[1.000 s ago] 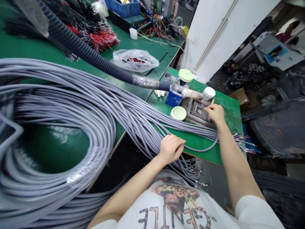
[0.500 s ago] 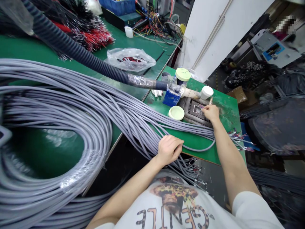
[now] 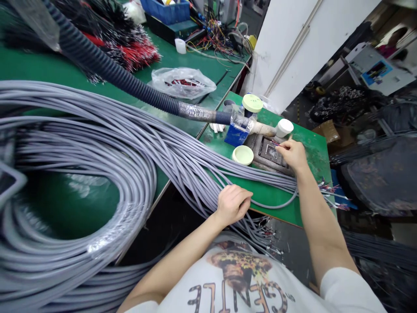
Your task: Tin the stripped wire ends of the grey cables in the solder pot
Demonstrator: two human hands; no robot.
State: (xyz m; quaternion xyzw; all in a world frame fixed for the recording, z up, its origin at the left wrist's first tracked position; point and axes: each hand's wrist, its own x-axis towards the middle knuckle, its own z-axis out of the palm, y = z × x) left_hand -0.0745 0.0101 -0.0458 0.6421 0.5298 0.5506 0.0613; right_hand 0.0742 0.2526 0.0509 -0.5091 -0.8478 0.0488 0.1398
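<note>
My left hand (image 3: 233,204) is closed at the near edge of the grey cables (image 3: 202,174), and one grey cable curves out from it to the right. What lies inside its fingers is mostly hidden. Over a grimy square pot with a shiny surface, which looks like a solder pot (image 3: 272,153), my right hand (image 3: 294,154) pinches the thin coloured wires (image 3: 276,142) of a cable end. Their tips point left, above the pot's far part. The nozzle (image 3: 264,129) of a dark ribbed hose (image 3: 130,80) lies just behind the pot.
A pale open tub (image 3: 243,155), a blue box (image 3: 236,134), a yellow-lidded jar (image 3: 252,103) and a white cup (image 3: 284,127) surround the pot. Stripped cable ends (image 3: 329,191) hang past the green table's right side. A large cable coil (image 3: 137,204) fills the left.
My right hand has turned slightly, and the wire tips are lifted toward the far side of the pot. My left hand keeps its place. The whole view has shifted a little.
</note>
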